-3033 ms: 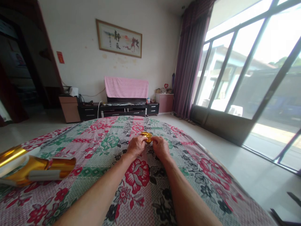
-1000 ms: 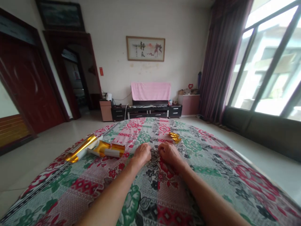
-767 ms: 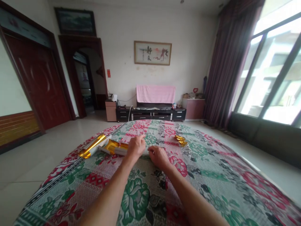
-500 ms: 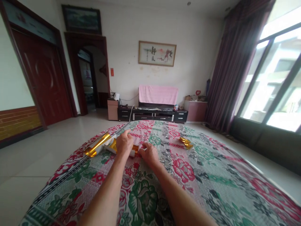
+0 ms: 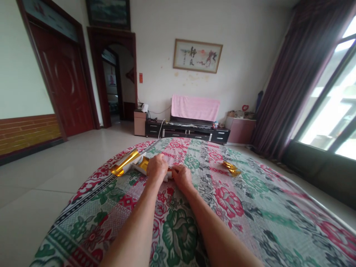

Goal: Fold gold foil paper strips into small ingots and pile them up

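A long, low package (image 5: 142,163), partly covered in shiny gold wrapping paper with pale edges, lies across the flowered cloth. My left hand (image 5: 157,166) is closed over its middle from above, hiding much of it. At its right end, my right hand (image 5: 182,177) has fingers curled and pressed against the gold-and-white edge, close beside the left hand. A loose curled flap of gold wrapping paper (image 5: 126,163) with a whitish underside sticks out at the left end. What lies beneath the paper is hidden.
Crumpled gold foil (image 5: 231,168) lies on the flowered tablecloth (image 5: 211,230) to the right. Past the table's far edge stand a black low cabinet (image 5: 191,132) and a screen draped with a pink cloth (image 5: 194,106). A purple curtain (image 5: 303,81) hangs at the right.
The view has shifted, so everything sits further right and slightly higher. My hands have come closer together on the package. The left fingers, one raised before, are now curled down.
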Motion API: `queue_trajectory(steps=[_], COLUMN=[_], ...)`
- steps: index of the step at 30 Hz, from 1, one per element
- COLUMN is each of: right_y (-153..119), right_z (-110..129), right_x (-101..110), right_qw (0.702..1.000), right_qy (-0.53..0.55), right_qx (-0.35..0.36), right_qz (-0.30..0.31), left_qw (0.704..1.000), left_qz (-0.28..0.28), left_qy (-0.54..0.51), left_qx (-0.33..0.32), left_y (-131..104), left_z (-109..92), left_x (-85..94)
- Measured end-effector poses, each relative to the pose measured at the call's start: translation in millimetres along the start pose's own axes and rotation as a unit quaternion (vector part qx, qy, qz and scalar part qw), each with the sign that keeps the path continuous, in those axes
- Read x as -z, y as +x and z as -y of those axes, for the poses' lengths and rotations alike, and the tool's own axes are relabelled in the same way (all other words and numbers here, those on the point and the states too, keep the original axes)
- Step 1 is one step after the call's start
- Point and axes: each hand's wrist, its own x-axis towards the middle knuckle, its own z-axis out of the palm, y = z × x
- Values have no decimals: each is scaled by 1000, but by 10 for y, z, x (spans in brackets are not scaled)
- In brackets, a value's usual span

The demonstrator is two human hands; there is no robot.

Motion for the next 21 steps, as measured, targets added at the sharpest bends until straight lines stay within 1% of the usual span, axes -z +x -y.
queue_trajectory(steps=[3,5,9,13,15,17,18,21], right_y=[-22,-41,-102,-204,-275,-352,-388,-472], right_z=[-18,-51,-241,-555,-694,-795,-830,-891], right_x=[53,120,342,590,690,766,794,839], right_qw=[999,996,990,987,984,982,981,976], right_qy=[49,88,129,138,151,158,160,181], right_qx=[11,-5,-9,-79,-94,-97,-94,-93], right_qz=[13,21,60,10,-13,-40,-51,-80], left_qw=[1000,1000,1000,1000,998,994,991,981], left_qz=[5,9,13,-1,-9,-18,-12,39], left_qy=[3,3,9,19,20,12,5,-15], left_qx=[4,3,-3,-23,-60,-108,-130,-189], left_y=[-8,-16,-37,-84,-146,-244,-303,-475], left_z=[4,4,-24,-152,-274,-417,-486,-626], left_x=[-4,0,37,81,63,-1,-50,-225])
